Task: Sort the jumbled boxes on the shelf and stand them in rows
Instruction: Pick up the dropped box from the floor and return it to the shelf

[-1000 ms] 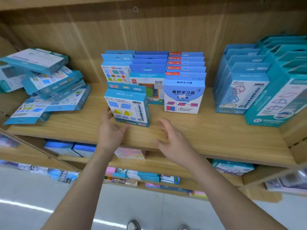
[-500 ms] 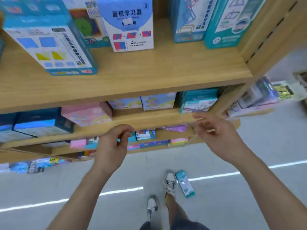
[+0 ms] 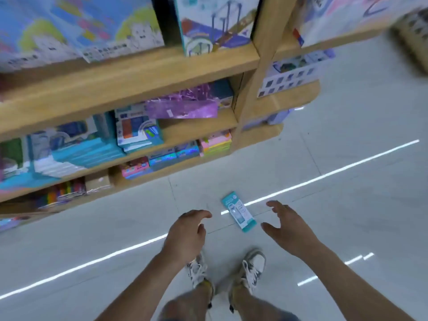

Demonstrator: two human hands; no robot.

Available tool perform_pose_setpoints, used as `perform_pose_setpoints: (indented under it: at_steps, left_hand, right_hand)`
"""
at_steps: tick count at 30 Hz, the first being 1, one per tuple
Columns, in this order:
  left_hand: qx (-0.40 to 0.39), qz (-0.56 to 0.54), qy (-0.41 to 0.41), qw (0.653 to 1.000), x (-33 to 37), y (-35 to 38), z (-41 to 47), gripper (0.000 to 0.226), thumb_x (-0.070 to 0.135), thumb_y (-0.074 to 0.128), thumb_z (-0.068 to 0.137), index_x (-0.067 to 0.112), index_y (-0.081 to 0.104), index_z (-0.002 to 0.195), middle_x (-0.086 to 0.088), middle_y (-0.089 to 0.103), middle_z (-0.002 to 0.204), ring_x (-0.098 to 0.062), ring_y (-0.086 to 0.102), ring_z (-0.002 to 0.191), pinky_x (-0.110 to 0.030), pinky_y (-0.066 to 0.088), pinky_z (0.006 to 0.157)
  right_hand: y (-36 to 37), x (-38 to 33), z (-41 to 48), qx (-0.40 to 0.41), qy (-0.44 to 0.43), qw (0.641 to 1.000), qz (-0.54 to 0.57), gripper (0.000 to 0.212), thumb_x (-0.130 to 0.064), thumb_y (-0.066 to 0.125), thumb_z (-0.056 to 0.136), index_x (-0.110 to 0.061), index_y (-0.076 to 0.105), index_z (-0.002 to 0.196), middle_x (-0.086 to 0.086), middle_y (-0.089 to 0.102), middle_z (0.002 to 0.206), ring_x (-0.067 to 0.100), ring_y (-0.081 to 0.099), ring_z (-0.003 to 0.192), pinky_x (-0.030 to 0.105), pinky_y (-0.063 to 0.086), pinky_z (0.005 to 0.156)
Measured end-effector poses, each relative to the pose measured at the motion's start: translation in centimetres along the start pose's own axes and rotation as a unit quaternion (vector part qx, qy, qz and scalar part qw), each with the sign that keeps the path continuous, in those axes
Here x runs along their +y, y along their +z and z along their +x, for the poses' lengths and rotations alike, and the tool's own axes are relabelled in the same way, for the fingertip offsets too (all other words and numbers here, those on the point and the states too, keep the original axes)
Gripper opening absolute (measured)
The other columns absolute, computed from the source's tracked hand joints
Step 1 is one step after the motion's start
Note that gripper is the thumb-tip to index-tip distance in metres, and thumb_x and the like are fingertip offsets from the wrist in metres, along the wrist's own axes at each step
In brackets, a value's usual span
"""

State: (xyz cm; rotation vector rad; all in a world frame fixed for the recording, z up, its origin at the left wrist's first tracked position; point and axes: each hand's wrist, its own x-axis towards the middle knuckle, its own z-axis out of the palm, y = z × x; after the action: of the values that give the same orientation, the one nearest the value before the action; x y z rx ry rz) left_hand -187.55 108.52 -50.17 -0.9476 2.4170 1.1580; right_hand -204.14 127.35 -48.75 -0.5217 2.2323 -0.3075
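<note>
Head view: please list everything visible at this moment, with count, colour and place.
shelf unit: one, tan wood, several tiers, left and top.
shelved boxes: many, mostly blue, teal and pink, blurred, on every tier.
purple packet: one, purple, lying tilted on a middle tier.
floor box: one, teal and white, flat on the floor between the hands, untouched.
floor: one, pale grey tiles with bright light streaks, right and bottom.
shoes: two, white and grey, bottom centre.
left hand: one, empty, fingers loosely curled, left of the floor box.
right hand: one, empty, fingers spread, right of the floor box.
</note>
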Motion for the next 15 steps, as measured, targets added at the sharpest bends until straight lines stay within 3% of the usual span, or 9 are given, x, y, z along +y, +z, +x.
perform_pose_setpoints:
  at_steps: [4, 8, 12, 15]
  left_hand:
    - [-0.087, 0.006, -0.043, 0.995, -4.3, 11.6, 6.6, 0.039, 0.012, 0.046, 0.093, 0.027, 0.051, 0.129, 0.003, 0.053, 0.132, -0.013, 0.051, 0.117, -0.024, 0.039, 0.099]
    - [-0.136, 0.060, -0.042, 0.988, -8.8, 21.0, 12.8, 0.045, 0.015, 0.045, 0.093, 0.028, 0.042, 0.137, 0.003, 0.046, 0.139, -0.014, 0.044, 0.125, -0.027, 0.035, 0.103]
    - [-0.143, 0.099, -0.014, 0.985, -13.3, 26.5, 18.6, 0.053, 0.017, 0.045, 0.094, 0.028, 0.031, 0.143, 0.005, 0.037, 0.146, -0.014, 0.036, 0.131, -0.026, 0.030, 0.105]
    - [-0.121, 0.069, -0.039, 0.990, -16.4, 29.0, 22.1, 0.052, 0.014, 0.046, 0.093, 0.027, 0.034, 0.142, 0.004, 0.039, 0.145, -0.014, 0.038, 0.130, -0.026, 0.032, 0.104]
  right_hand:
    - [9.5, 6.8, 7.5, -0.037, 0.039, 0.998, -0.045, 0.089, -0.051, 0.065, 0.079, -0.027, 0.014, 0.148, 0.004, 0.028, 0.151, 0.025, 0.032, 0.134, 0.040, 0.040, 0.101]
    - [18.6, 12.3, 15.8, -0.044, 0.070, 0.993, -0.080, 0.115, -0.066, 0.067, 0.070, -0.031, -0.008, 0.149, 0.001, 0.006, 0.159, 0.028, 0.014, 0.144, 0.052, 0.034, 0.106]
    - [26.1, 16.4, 23.6, -0.014, 0.085, 0.993, -0.085, 0.125, -0.070, 0.069, 0.063, -0.028, -0.012, 0.148, 0.003, 0.009, 0.158, 0.028, 0.016, 0.143, 0.054, 0.031, 0.108]
    - [30.9, 18.4, 27.8, -0.003, 0.096, 0.990, -0.103, 0.125, -0.068, 0.070, 0.063, -0.025, -0.010, 0.149, 0.005, 0.017, 0.154, 0.028, 0.023, 0.140, 0.050, 0.032, 0.107]
